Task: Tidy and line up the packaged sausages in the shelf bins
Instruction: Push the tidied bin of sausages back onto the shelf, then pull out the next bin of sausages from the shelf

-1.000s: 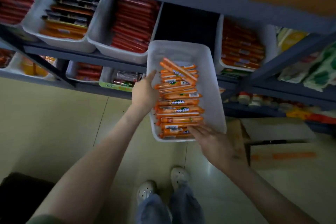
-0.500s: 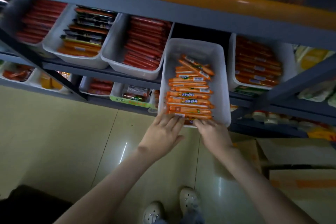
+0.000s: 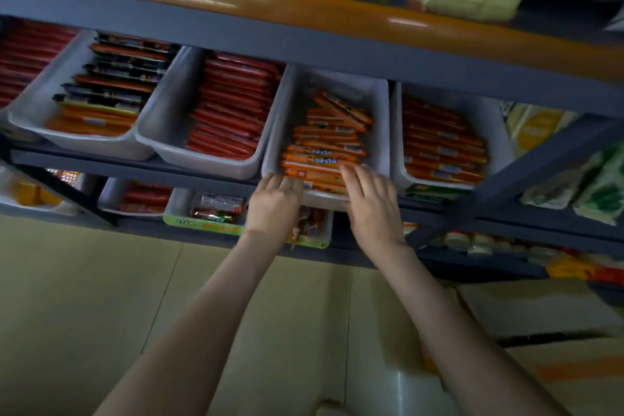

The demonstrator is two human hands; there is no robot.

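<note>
A white plastic bin [image 3: 381, 118] of orange packaged sausages [image 3: 324, 149] sits in the shelf row between two other bins. Most packs lie crosswise in a stack; two at the back lie slanted. My left hand [image 3: 275, 203] presses flat against the bin's front left rim, fingers together. Over the front right rim my right hand [image 3: 369, 199] rests with its fingers spread on the nearest packs. Neither hand grips a pack.
Bins of red sausages [image 3: 229, 111] and mixed packs [image 3: 101, 91] stand to the left, another orange-red bin [image 3: 442, 145] to the right. A lower shelf [image 3: 202, 213] holds more trays. Cardboard boxes [image 3: 540, 321] lie on the floor at right. An orange-edged shelf [image 3: 304, 0] overhangs above.
The bin went from being held out in front of the shelf to sitting back in its slot. Both hands moved from its sides to its front rim and pushed it in.
</note>
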